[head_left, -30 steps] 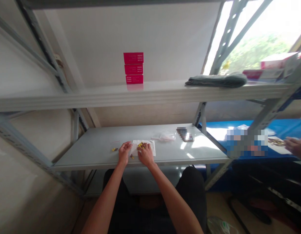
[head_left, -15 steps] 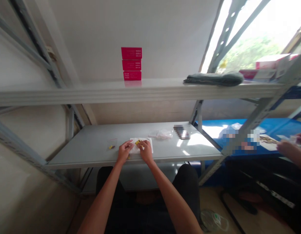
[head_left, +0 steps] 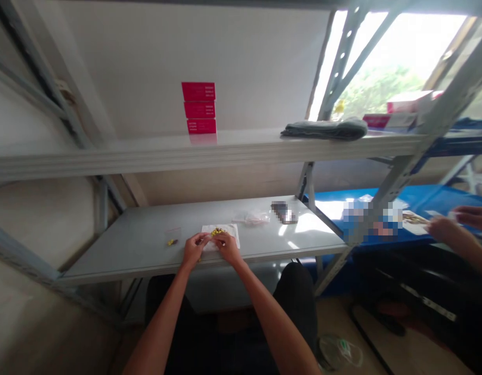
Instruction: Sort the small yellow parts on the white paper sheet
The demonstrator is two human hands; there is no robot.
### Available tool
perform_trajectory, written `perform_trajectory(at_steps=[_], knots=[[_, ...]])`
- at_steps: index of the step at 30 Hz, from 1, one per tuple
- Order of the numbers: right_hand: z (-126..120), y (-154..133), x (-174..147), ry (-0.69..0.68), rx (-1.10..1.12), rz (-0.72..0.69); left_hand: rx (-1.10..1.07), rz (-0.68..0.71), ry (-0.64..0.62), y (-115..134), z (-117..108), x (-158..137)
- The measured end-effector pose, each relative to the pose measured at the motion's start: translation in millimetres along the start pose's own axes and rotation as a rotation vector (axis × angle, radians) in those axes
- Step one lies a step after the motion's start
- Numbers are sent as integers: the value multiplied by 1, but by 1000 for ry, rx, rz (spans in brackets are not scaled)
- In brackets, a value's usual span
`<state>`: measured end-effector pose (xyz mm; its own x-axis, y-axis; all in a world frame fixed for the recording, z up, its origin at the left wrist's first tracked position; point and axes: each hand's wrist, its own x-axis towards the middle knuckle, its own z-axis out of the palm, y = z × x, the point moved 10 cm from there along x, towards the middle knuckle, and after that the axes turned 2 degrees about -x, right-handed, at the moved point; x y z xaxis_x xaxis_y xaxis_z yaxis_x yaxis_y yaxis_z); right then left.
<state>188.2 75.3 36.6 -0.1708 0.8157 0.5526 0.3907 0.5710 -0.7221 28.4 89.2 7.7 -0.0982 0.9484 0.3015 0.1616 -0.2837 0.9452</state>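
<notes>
My left hand (head_left: 194, 250) and my right hand (head_left: 227, 247) meet at the fingertips over the near part of a white sheet (head_left: 233, 240) on the grey shelf. Both are closed in a pinch; whatever lies between the fingers is too small to make out. Just beyond the fingertips, a little heap of small yellow and dark pieces (head_left: 218, 230) rests on the sheet. To the left lies a small clear bag (head_left: 173, 235) with a few yellow and dark pieces in it. Another small yellowish piece shows near the shelf edge below my left hand.
Clear plastic bags (head_left: 256, 217) and a blurred-out dark object (head_left: 284, 212) lie to the right. An upper shelf (head_left: 147, 161) carries stacked red boxes (head_left: 200, 109) and a folded grey cloth (head_left: 324, 129). At a blue table (head_left: 330, 229), a co-worker's hands (head_left: 446, 229) handle something.
My right hand has drawn back from the yellow pieces, and its fingertips now meet those of my left hand. The whole view has shifted slightly to the right.
</notes>
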Motion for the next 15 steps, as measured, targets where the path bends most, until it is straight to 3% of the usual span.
perform_trajectory(at_steps=[4,10,15], knots=[[2,3,0,-11,45,14,-39,-15,31,-2,-2,1],[-20,19,-7,238,4,128,-85,-14,175,-4,-15,0],[-7,19,-6,137,-125,87,-185,-45,233,-11,-19,1]])
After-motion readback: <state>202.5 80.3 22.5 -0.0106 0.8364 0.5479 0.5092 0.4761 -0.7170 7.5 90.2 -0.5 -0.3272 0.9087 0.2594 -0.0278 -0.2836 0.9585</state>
